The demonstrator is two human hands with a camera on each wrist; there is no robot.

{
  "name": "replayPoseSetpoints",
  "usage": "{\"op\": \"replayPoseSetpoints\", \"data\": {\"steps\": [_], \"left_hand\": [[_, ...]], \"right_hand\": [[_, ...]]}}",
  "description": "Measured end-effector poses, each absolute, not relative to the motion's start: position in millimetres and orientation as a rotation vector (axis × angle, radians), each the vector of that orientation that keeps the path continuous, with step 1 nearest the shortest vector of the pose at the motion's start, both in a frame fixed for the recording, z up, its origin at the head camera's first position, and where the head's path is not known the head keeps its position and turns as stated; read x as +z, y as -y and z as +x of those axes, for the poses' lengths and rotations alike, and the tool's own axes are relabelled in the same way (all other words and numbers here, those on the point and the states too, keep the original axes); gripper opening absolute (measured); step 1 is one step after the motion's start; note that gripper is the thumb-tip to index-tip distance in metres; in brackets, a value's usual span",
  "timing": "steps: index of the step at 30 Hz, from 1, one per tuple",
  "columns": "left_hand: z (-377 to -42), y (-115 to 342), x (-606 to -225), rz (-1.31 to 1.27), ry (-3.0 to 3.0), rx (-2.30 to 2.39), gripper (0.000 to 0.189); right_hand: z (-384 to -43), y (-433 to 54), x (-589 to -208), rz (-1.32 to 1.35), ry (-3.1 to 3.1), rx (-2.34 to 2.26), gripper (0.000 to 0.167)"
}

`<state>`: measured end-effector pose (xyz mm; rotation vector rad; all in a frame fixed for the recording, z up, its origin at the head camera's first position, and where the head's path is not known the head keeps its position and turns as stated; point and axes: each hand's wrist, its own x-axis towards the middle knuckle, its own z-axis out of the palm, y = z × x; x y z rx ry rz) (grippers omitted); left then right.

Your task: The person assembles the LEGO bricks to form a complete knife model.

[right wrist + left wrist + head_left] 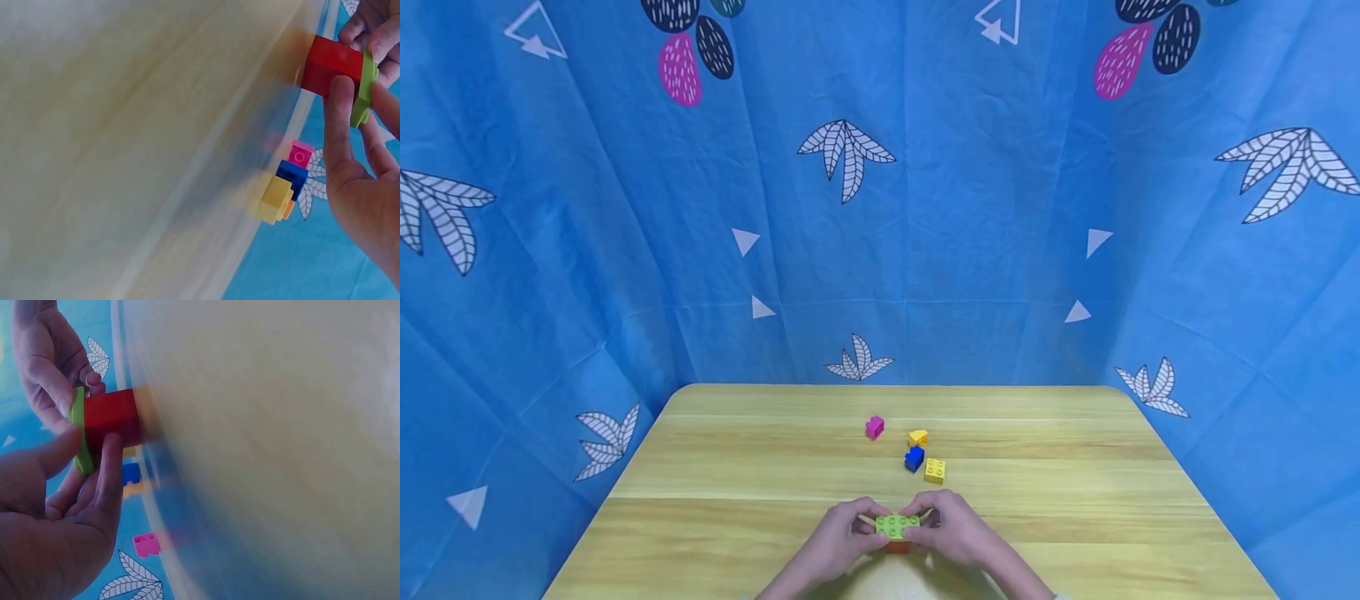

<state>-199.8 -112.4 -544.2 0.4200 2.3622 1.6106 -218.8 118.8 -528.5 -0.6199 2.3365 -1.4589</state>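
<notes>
A flat light green studded brick (892,525) lies on top of a red block (897,547) near the table's front edge. From the left side my left hand (842,537) pinches the green brick, its thumb near the top and a finger against the red block (112,419). My right hand (955,529) holds the green brick's other end, and one finger touches the red block (331,65) in the right wrist view. Whether the two pieces are locked together I cannot tell.
Beyond the hands lie a yellow brick (935,471), a blue brick (913,459), an orange-yellow piece (918,437) and a pink brick (875,427). The wooden table (737,450) ends at a blue patterned curtain (970,250) behind and at both sides.
</notes>
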Motion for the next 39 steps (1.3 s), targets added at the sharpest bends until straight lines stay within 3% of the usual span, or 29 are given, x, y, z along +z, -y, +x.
{"op": "replayPoseSetpoints", "data": {"steps": [39], "left_hand": [[-197.3,113.6,-540.0,0.497,-2.403,1.578,0.022]], "right_hand": [[-218.6,-123.7,-526.5,-0.666,-2.368,-1.392,0.026]]}}
